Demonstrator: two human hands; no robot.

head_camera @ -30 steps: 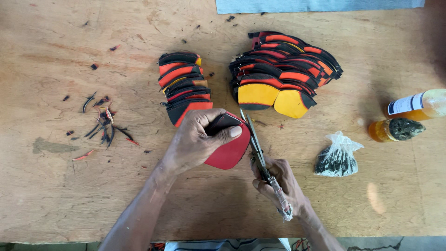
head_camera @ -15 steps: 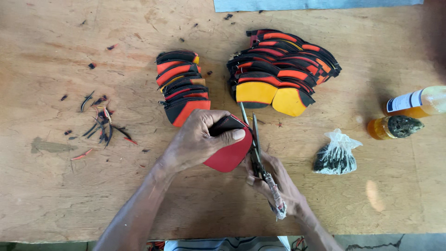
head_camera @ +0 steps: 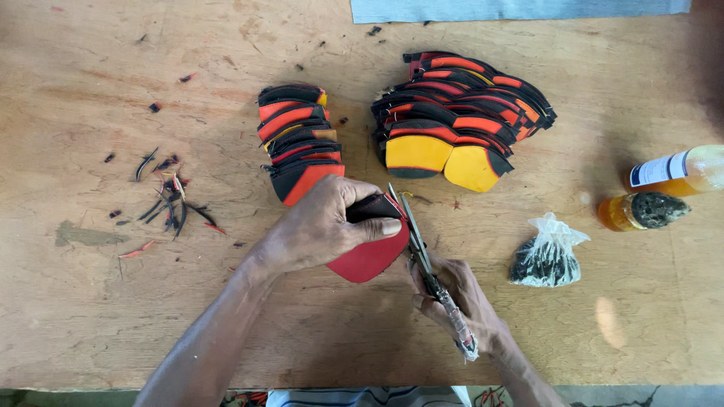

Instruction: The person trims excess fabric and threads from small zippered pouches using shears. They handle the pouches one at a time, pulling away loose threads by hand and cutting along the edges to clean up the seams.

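The left hand (head_camera: 320,230) is curling shut around a flat red piece of leather-like material with a black stitched edge (head_camera: 369,252), thumb pressed across its top and fingers folded beneath, pinning it just above the bare wooden table (head_camera: 90,316). The right hand (head_camera: 460,301) is wrapping closed around the taped handles of a pair of slim metal scissors (head_camera: 418,249), whose blades are slightly parted and are running along the right edge of the red piece, touching it.

The scissors are lying with their long axis running from the handles at the lower right up to the tips at the upper left, pointing away from the person towards the stacks. The red piece is sitting near the table's front middle, its rounded end pointing down towards the person and its black edge uppermost.

Judging by the layout, the trimming appears to be partway through: a smaller overlapping stack of red, orange and black pieces (head_camera: 298,139) is lying just beyond the left hand, a larger heap of similar pieces with two yellow ones in front (head_camera: 460,113) is sitting to its right, and thin dark offcut slivers (head_camera: 170,203) are lying scattered well to the left. Which stack is finished I cannot tell.
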